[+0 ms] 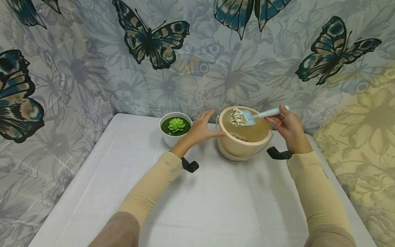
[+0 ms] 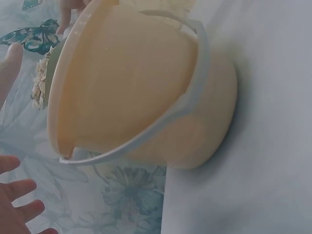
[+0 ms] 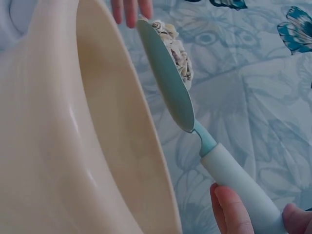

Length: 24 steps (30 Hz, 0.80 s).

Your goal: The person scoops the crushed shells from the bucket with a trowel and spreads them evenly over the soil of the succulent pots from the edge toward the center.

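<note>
Trowel point(image 1: 262, 114), gripped by its handle in the right hand point(image 1: 288, 127), hung over the bucket point(image 1: 234, 145), blade toward nine o'clock, presumably level to keep its pale fragments point(image 1: 237, 117) from spilling. The left hand point(image 1: 201, 129), spread and empty, hovered at the bucket's nine o'clock, perhaps for steadying.

Left wrist view: left hand point(image 2: 13, 209) cropped by left edge. Head view: this hand partly obscures the white flowerpot point(image 1: 169, 139); pieces point(image 1: 239, 138) inside the bucket point(image 1: 242, 149) are too small to identify.
</note>
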### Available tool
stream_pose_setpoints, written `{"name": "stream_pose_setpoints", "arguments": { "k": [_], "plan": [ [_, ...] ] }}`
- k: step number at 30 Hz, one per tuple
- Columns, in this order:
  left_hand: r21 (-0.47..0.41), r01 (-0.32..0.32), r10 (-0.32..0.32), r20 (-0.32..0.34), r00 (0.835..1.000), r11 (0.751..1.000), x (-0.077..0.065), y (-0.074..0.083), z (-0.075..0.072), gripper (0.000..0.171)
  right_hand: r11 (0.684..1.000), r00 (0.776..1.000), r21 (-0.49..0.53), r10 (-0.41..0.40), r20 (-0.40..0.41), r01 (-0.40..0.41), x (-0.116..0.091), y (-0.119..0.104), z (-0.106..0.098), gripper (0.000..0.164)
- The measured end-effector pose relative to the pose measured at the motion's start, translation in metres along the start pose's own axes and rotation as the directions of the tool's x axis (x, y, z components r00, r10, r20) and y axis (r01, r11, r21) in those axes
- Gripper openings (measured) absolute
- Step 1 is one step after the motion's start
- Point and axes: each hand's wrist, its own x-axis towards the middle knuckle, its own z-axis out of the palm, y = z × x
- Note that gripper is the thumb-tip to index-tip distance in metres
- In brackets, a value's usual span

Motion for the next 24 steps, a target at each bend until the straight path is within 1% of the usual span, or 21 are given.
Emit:
{"name": "stream_pose_setpoints", "arguments": {
  "k": [6, 8, 12, 15, 17, 24],
  "plan": [
    [0.005, 0.004, -0.004, -0.018, 1.0, 1.0, -0.002, -0.005, -0.009, 0.103, 1.0, 1.0, -0.016, -0.011, 0.009, 0.011, 0.002, -0.001, 0.007, 0.021],
    [-0.004, 0.003, -0.003, -0.026, 1.0, 1.0, -0.003, -0.006, -0.013, 0.103, 0.999, 1.0, -0.027, -0.023, 0.016, 0.023, 0.002, -0.001, 0.01, 0.021],
    [-0.026, 0.011, -0.012, -0.035, 0.999, 1.0, -0.007, -0.008, -0.019, 0.102, 1.0, 1.0, -0.01, -0.025, 0.017, 0.025, 0.001, 0.0, 0.016, 0.021],
    [-0.035, 0.018, -0.019, -0.034, 0.999, 0.999, -0.012, -0.009, -0.023, 0.102, 1.0, 1.0, 0.004, -0.006, 0.013, 0.005, 0.001, 0.002, 0.019, 0.019],
    [-0.04, 0.019, -0.02, -0.033, 0.999, 0.999, -0.014, -0.009, -0.024, 0.101, 1.0, 1.0, -0.006, 0.0, 0.013, 0.0, 0.001, 0.004, 0.02, 0.018],
    [-0.033, 0.026, -0.028, -0.064, 0.998, 0.999, -0.018, -0.013, -0.031, 0.099, 0.999, 1.0, -0.037, -0.022, 0.019, 0.023, 0.004, 0.009, 0.027, 0.017]
  ]
}}
